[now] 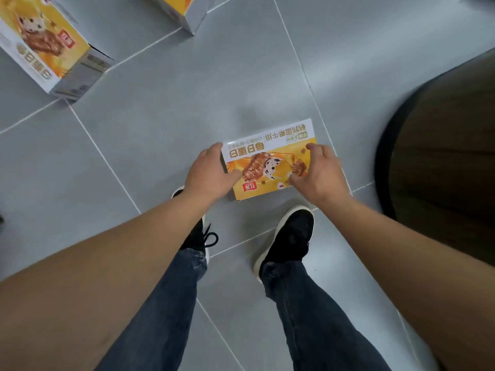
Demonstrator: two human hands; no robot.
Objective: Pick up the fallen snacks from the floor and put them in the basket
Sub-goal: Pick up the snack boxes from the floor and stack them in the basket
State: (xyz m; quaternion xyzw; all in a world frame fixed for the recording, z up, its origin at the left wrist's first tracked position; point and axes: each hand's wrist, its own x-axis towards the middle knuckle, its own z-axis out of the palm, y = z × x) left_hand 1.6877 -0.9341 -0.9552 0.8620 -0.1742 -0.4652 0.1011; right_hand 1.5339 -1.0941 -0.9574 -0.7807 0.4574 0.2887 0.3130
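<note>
Snack box, yellow-white, meat-and-egg picture, left grip and right grip clasping its ends.

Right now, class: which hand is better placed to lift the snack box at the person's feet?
Neither alone. The left hand and right hand each grip one end of the snack box. Favour the right: the dark round object lies on that side.

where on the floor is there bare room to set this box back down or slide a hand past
Bare grey tile floor lies open between the held yellow snack box, the large yellow box upper left and the box at the top edge. Another bare patch lies left of the left hand. It is crowded right of the right hand, by the dark round wooden object, and at the black shoes.
</note>
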